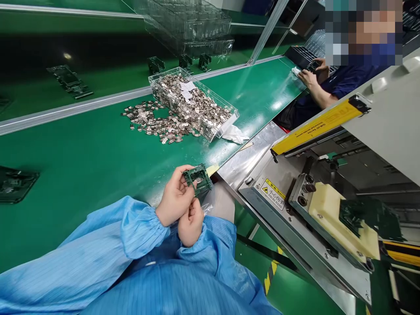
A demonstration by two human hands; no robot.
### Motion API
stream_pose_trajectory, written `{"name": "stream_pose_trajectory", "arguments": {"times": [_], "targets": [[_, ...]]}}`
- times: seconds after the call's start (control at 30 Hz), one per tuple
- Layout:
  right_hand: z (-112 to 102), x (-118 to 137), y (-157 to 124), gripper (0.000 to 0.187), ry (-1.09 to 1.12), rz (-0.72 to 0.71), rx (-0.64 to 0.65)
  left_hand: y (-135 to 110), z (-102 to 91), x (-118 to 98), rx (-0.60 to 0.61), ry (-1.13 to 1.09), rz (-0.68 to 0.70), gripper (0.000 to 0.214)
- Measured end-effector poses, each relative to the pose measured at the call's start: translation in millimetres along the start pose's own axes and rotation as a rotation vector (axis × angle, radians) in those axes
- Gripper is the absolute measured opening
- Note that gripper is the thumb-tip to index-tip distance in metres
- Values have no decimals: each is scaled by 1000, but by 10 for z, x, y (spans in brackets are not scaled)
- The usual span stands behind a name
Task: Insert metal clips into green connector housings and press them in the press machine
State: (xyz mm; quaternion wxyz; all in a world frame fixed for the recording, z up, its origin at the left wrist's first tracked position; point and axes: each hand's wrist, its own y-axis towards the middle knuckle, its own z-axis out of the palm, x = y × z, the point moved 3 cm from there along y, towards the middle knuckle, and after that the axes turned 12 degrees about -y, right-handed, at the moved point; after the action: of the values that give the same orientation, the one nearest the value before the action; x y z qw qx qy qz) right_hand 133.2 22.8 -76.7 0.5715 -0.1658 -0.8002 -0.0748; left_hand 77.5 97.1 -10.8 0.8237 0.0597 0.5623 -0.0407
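Observation:
My left hand (175,195) is closed around the near left side of a dark green plastic frame (204,184), its thumb lying across the part's opening. A small metallic piece seems to show inside that opening, too small to make out well. Just below, my right hand (190,222) is closed with its fingers curled up under the left hand. What it holds, if anything, is hidden. Beyond the hands, a clear plastic box (226,124) full of small metal clips (203,105) stands on the green bench, with a heap of loose clips (170,127) spilled along its left side.
To the right is a machine with a yellow light-curtain bar (320,124), a warning label (274,192) and a cream fixture (328,210) bearing a dark green part. Clear trays (206,26) stand behind. A co-worker's hands (311,76) handle a dark part at the far right.

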Motion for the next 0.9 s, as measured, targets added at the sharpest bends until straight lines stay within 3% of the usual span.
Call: {"name": "stream_pose_trajectory", "arguments": {"times": [0.13, 0.27, 0.4, 0.53, 0.6, 0.73, 0.9], "targets": [[-10, 65, 2, 8, -156, -96, -59, 11, 14, 4, -38, 39, 4, 36], [-12, 60, -5, 22, -294, -181, -82, 78, 8, 27, -91, 10, 28, 38], [-58, -63, 38, 26, -264, -170, 54, 253, -63, 19, -146, 23, 102, 39], [-256, -91, 185, 24, -183, -84, 205, 399, -204, -135, -234, -52, 155, 36], [-398, 32, 259, 21, -199, -131, 209, 374, -269, -230, -245, -122, 72, 37], [-598, 442, 341, 11, -145, -265, 44, 128, -348, -335, -219, -178, -44, 41], [-468, 784, 421, 3, -24, -306, -62, -107, -377, -247, -180, -101, 22, 38]]}}
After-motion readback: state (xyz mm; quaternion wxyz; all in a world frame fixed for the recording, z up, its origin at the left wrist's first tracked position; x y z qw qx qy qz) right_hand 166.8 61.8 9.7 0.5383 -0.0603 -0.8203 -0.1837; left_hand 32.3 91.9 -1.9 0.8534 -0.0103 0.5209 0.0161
